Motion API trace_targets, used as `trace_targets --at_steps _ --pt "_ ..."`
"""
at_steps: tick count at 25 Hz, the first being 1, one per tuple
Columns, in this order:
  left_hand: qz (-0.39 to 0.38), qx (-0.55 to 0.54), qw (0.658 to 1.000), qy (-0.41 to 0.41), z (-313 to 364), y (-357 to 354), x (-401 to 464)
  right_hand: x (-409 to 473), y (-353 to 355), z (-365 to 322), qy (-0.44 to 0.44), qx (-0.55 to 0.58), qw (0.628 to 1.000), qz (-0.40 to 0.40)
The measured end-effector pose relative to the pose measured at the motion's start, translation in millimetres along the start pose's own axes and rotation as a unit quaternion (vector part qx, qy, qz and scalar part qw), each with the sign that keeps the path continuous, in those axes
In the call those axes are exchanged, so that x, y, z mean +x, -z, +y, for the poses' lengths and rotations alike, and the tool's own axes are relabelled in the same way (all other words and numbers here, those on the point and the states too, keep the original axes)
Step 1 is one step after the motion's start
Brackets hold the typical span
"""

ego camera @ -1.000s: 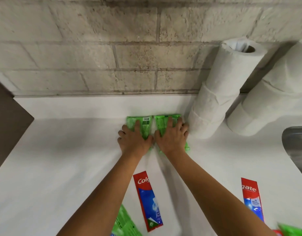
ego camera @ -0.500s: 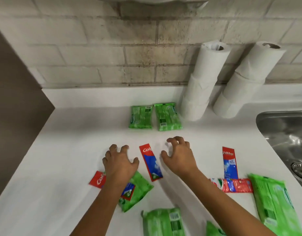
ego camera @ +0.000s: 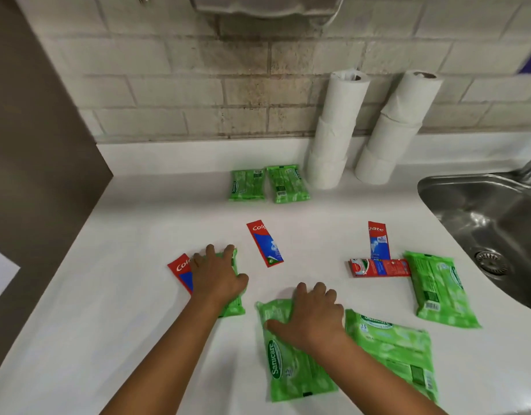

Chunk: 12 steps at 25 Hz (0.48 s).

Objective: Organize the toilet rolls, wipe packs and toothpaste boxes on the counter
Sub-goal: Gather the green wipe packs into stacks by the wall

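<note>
Having left two wipe packs (ego camera: 268, 184) by the wall, your left hand (ego camera: 217, 278) and right hand (ego camera: 313, 317) now press flat, open, on two more.

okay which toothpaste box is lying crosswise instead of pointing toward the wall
The toothpaste box on the right, beside the sink-side wipe pack. It lies sideways, across the near end of another box; the other three point roughly toward the wall.
</note>
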State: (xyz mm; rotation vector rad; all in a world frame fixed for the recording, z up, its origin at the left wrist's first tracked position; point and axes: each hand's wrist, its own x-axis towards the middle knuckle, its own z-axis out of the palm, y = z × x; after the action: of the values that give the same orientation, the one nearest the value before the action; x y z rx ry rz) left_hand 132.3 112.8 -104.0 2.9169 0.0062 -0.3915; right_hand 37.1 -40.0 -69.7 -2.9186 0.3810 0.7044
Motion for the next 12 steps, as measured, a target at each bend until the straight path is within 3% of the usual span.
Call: trace_targets --at_steps 5,12 --pt "-0.033 -0.007 0.999 0.030 -13.6 -5.5 -19.7 -12.8 -23.1 -10.6 -0.010 0.026 0.997 -0.066" --pt "-0.015 0.000 0.999 0.044 -7.8 5.0 -19.8 5.5 -18.3 -12.5 0.024 0.122 0.991 0.059"
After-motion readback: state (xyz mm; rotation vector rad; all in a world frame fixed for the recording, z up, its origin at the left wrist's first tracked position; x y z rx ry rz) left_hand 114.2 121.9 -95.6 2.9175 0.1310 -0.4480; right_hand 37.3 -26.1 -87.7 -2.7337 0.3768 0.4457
